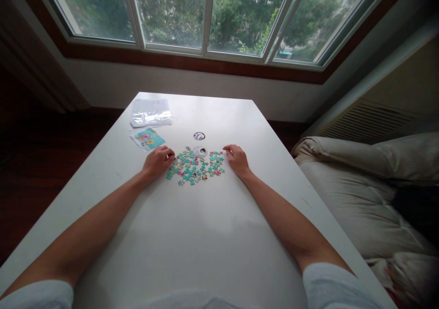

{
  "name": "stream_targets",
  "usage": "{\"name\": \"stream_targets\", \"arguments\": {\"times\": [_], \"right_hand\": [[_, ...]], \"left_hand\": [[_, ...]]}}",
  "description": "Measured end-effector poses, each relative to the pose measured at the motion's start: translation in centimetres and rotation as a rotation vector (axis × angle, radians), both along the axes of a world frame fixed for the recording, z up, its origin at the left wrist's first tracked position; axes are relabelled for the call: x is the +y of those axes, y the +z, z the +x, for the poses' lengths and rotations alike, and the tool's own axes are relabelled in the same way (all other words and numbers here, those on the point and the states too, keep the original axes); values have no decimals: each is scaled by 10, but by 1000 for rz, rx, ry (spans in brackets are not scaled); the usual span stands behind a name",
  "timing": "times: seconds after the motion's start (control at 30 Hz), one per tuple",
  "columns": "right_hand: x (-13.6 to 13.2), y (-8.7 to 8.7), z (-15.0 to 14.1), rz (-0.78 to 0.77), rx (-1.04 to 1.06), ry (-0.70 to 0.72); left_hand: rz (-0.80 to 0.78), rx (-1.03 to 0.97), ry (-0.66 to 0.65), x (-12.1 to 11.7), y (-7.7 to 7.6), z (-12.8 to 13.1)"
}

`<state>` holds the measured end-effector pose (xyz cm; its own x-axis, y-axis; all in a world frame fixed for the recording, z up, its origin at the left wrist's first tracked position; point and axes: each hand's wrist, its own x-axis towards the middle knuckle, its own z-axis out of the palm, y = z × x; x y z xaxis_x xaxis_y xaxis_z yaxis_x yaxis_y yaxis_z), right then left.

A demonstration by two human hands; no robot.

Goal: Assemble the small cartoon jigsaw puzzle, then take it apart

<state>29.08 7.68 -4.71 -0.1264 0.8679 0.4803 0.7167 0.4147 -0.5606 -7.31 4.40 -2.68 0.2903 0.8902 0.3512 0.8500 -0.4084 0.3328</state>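
Observation:
A loose spread of small jigsaw puzzle pieces [192,168], mostly teal with some pink and yellow, lies on the white table [206,226]. At its left edge rests my left hand [157,161], fingers curled in towards the thumb; whatever is between the fingertips is too small to make out. On the opposite side, my right hand [237,160] lies with bent, slightly parted fingers, their tips beside the rightmost pieces. No held piece shows in it. A round metallic-looking disc [200,151] touches the back of the spread, and a second round disc [199,136] lies behind it.
Behind my left hand lies a colourful picture card [148,138] in teal and pink. Beyond it, a clear plastic bag [151,112] sits near the table's far left corner. A beige sofa [350,199] stands along the right side, and a window [206,16] fills the far wall.

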Motion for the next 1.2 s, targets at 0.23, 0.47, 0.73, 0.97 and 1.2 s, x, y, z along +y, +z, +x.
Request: {"name": "stream_targets", "arguments": {"times": [0.23, 0.47, 0.73, 0.97, 1.2], "right_hand": [[-2, 0, -1, 2, -19, 13], [-3, 1, -2, 3, -37, 17], [-2, 0, -2, -4, -58, 24], [-2, 0, -2, -4, -57, 30], [-3, 0, -2, -2, -65, 33]], "left_hand": [[-1, 0, -12, 0, 0, 1], [-8, -6, -16, -1, 1, 1], [-7, 1, -23, -1, 0, 1], [-16, -7, -19, -1, 1, 2], [-8, 1, -20, 0, 0, 2]]}}
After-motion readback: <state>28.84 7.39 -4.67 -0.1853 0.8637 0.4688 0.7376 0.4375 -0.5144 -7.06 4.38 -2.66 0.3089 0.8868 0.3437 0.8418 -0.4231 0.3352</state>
